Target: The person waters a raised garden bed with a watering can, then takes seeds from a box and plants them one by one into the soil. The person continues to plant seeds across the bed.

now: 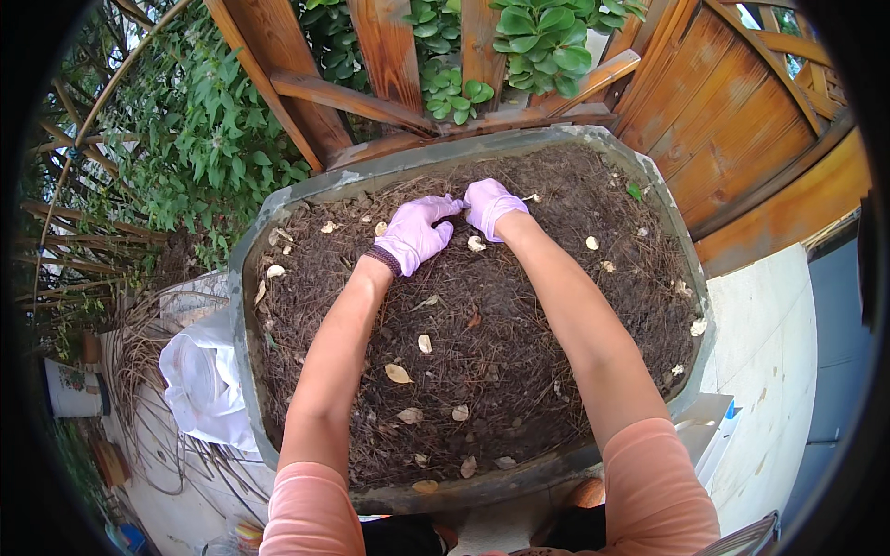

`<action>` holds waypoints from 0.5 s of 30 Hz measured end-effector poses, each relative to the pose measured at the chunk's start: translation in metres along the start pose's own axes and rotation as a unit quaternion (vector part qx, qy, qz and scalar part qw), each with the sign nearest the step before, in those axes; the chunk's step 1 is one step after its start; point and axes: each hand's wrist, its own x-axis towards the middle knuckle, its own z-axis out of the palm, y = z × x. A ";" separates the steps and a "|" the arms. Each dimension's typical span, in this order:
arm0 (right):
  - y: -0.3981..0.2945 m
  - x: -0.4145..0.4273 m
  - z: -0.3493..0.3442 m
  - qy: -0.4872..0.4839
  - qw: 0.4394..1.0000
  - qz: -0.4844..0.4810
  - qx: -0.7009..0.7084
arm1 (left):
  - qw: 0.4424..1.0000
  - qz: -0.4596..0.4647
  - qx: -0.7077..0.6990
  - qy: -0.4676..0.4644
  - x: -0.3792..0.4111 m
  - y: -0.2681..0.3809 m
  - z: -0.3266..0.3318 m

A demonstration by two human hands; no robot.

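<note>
Both my hands wear thin pale purple gloves and meet over the dark soil point(487, 306) near the far side of a large stone planter point(245, 347). My left hand point(419, 229) has its thumb and fingers curved apart, the fingertips close to the other hand. My right hand point(490, 205) is bent down at the soil with its fingers curled; whether anything is between them is hidden. A pale bulb-like piece point(476, 243) lies just below my hands. Several similar cream pieces lie about, one at mid-soil point(425, 343) and one to the right point(592, 242). Dry leaves point(398, 374) and needles litter the surface.
A wooden fence point(389, 62) with green leafy plants point(549, 42) stands right behind the planter, and wooden panels point(723, 125) rise at the right. Bushes point(208, 132) grow at the left. A white plastic bag point(205, 382) leans by the planter's left wall, near dry stems point(132, 354).
</note>
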 end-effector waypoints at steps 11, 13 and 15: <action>-0.013 -0.005 0.000 0.033 0.999 -0.024 0.015 | 0.970 -0.205 0.127 -0.040 -0.001 -0.004 -0.006; -0.013 -0.002 0.000 0.025 0.999 -0.030 -0.020 | 0.964 -0.227 0.122 -0.057 0.007 0.004 -0.004; 0.000 -0.005 -0.005 -0.008 0.999 0.000 0.033 | 0.961 -0.236 0.116 -0.081 0.013 0.003 0.000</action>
